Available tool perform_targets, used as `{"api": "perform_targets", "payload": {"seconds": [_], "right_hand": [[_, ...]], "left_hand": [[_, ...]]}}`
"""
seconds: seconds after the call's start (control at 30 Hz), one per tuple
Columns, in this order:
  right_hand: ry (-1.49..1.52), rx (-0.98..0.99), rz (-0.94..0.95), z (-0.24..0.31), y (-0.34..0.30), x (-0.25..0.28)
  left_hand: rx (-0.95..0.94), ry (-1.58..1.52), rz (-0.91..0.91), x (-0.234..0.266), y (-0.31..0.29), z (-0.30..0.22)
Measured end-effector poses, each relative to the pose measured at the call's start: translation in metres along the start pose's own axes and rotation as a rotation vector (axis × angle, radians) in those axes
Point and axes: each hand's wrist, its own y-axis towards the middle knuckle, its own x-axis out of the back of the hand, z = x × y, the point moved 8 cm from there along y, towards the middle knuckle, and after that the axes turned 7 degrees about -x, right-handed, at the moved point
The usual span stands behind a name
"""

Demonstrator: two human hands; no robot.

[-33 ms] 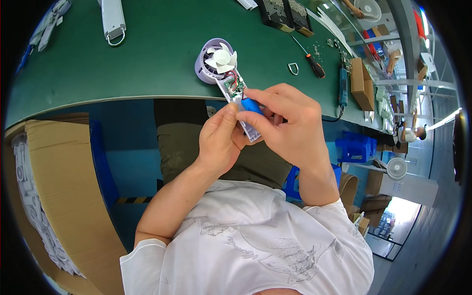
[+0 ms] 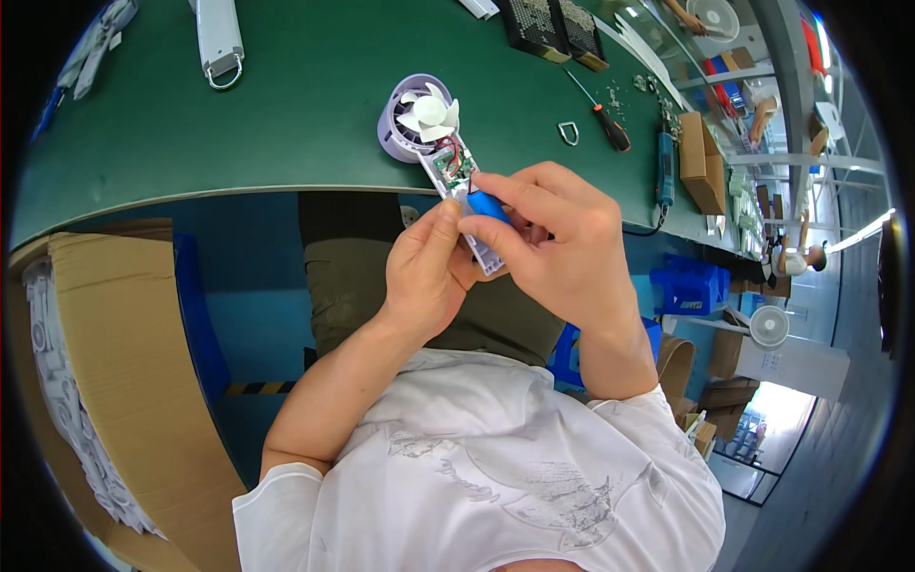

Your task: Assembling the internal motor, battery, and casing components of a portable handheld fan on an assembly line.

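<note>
An opened handheld fan (image 2: 406,145) with a lilac housing and white blades (image 2: 431,116) rests its head at the near edge of the green table. In its handle a small green circuit board (image 2: 452,169) and red wires lie exposed. My left hand (image 2: 426,264) is closed around the handle, which juts out past the table edge over my lap. Between the fingertips of my right hand (image 2: 558,224) is a blue cylindrical battery (image 2: 487,206), held at the handle just below the board. My fingers hide part of the battery and handle.
On the green table (image 2: 295,114) to the right lie a screwdriver (image 2: 611,127), a metal ring (image 2: 568,133), black trays (image 2: 537,30) of small parts and a teal power tool (image 2: 664,167). A grey-white device (image 2: 220,43) lies far left. An open cardboard box (image 2: 133,353) of white parts stands left.
</note>
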Motion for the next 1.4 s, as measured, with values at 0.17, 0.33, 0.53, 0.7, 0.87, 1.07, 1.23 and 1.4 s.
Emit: {"api": "perform_targets", "payload": {"seconds": [0.17,0.33,0.53,0.7,0.87,1.07,1.23,1.4], "right_hand": [[-0.107,0.07,-0.004,0.008,-0.005,-0.005],[-0.181,0.141,-0.007,0.02,-0.006,-0.005],[-0.087,0.05,-0.02,0.013,-0.009,-0.003],[-0.067,0.057,-0.05,0.012,-0.008,-0.003],[-0.069,0.072,-0.08,0.013,-0.009,-0.004],[-0.085,0.104,-0.118,0.014,-0.01,-0.006],[-0.074,0.126,-0.124,0.016,-0.01,-0.005],[0.005,0.118,-0.054,0.019,-0.01,0.005]], "left_hand": [[0.0,-0.041,-0.016,0.004,0.001,0.002],[-0.004,-0.031,-0.064,0.004,0.0,0.002],[0.002,-0.005,-0.047,0.001,0.0,0.0],[0.006,-0.022,-0.054,-0.002,0.0,0.0],[0.011,-0.029,-0.061,0.003,0.0,0.002],[0.011,-0.036,-0.057,0.0,0.0,0.0],[0.013,-0.057,-0.037,0.005,0.0,0.001],[0.017,0.025,-0.044,-0.007,0.0,-0.004]]}}
